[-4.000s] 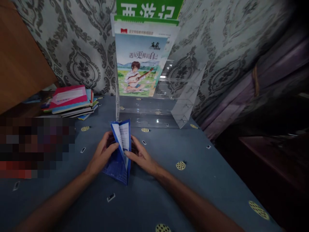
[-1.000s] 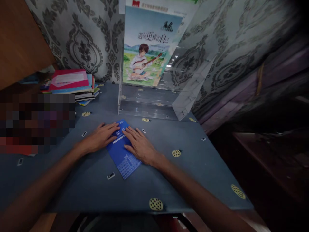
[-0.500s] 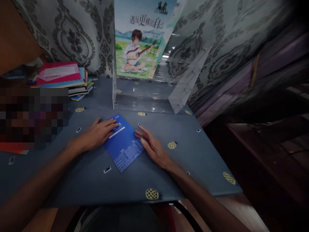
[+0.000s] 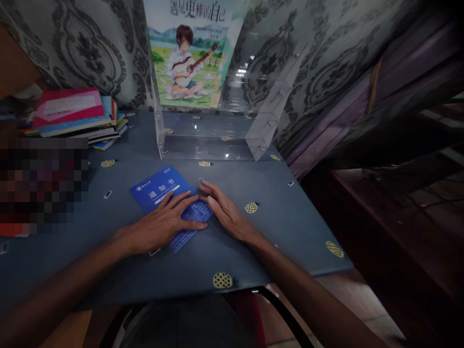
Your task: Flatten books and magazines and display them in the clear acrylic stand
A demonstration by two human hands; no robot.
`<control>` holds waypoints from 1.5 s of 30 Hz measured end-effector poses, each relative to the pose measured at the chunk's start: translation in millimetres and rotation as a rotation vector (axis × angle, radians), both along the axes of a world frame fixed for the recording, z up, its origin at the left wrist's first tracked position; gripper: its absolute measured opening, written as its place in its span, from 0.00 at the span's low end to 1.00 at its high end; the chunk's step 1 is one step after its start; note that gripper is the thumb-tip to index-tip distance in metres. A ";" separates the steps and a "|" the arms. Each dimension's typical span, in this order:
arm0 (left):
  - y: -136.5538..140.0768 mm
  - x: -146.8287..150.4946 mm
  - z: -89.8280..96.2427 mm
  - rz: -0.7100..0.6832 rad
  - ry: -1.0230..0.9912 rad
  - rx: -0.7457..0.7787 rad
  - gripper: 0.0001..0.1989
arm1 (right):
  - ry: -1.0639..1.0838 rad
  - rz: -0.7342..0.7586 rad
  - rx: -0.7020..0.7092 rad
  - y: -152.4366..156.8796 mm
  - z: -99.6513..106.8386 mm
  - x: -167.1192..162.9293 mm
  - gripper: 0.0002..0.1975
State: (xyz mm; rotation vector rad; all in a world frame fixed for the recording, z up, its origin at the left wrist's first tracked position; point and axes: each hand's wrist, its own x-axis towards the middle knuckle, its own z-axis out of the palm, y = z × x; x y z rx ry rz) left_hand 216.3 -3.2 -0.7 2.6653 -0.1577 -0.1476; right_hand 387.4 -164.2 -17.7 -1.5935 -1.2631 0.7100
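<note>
A blue booklet [image 4: 154, 188] with white print and a drawn building lies flat on the table [image 4: 268, 241], turned at an angle. My left hand [image 4: 168, 217] rests on its lower half, fingers spread and palm down, covering part of the print. At the booklet's right edge is my right hand [image 4: 224, 210], its fingers stretched out and the tips at the cover's edge close to my left fingers. Neither hand grips anything.
Behind the booklet stands a clear acrylic rack [image 4: 210, 147] holding a picture book [image 4: 188, 67] of a guitar player. A pile of books [image 4: 72, 113] is at the back left. Beyond the table's right side is a dark reddish surface [image 4: 380, 232] with cables.
My left hand has slid from the booklet's upper part down to its lower half, spreading its fingers and uncovering the title. My right hand stays by the right edge. The view has shifted slightly.
</note>
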 end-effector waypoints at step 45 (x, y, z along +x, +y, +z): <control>55.5 -47.1 -15.4 0.096 -0.129 -0.532 0.14 | -0.406 -0.280 -0.113 64.0 -9.8 -20.8 0.09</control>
